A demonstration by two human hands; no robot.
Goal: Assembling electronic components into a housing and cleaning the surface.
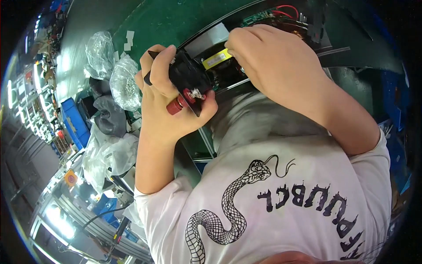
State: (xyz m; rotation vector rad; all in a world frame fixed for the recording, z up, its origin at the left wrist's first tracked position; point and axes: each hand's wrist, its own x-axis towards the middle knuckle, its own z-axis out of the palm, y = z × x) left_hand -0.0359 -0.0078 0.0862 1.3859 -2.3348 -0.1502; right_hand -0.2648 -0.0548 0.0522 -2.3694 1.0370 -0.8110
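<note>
Over green mat [176,17], left hand [165,105] clenched around black part [189,75], right hand [272,57] gripping its far end

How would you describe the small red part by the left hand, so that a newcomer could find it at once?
Start at the green work mat and find the left hand gripping a black component. At that component's lower edge, beside the thumb, sits the red cylindrical knob. It is the only red piece among the black parts there.

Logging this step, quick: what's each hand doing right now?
Left hand: closed around a black part with a red knob.
Right hand: fingertips on the yellow-labelled component; grip unclear.
</note>
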